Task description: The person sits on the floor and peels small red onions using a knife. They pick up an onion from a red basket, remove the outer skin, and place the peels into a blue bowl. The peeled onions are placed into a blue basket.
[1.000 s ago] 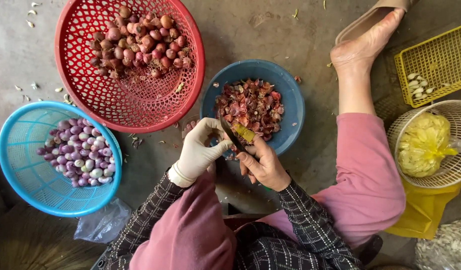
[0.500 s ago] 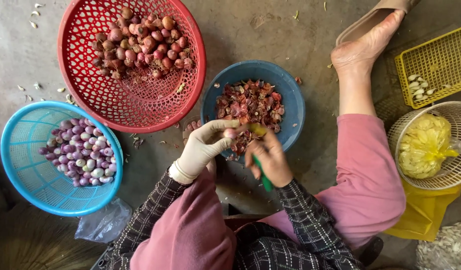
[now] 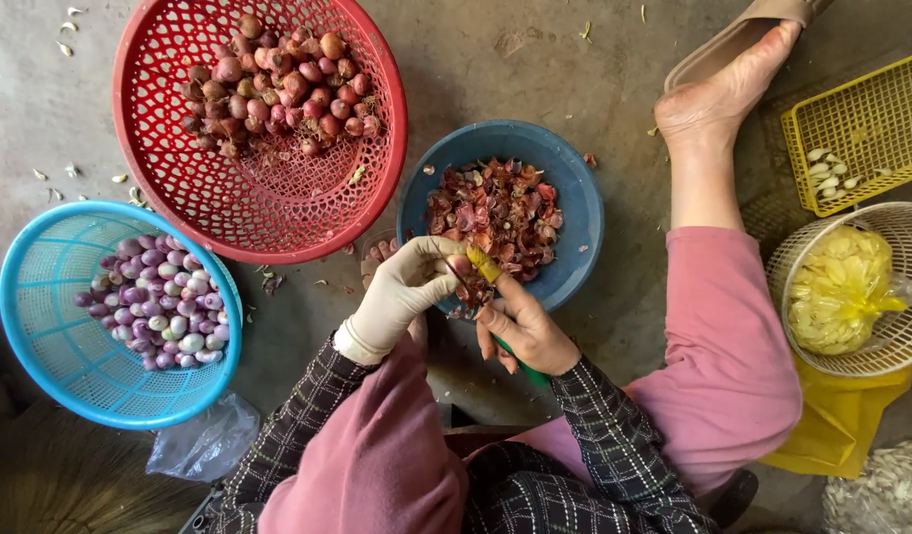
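Gripping a small pinkish shallot [image 3: 460, 265] near frame centre, the gloved left hand [image 3: 401, 292] keeps its fingers curled closed around the bulb. The bare right hand [image 3: 523, 326] is closed on a knife [image 3: 487, 272] with a green and yellow handle, its tip touching the shallot. Just beyond the hands, a blue bowl [image 3: 574, 198] holds reddish skins. At left, a light blue basket [image 3: 41, 297] contains peeled purple-white bulbs. At upper left, a red basket [image 3: 278, 198] holds unpeeled brown-red ones.
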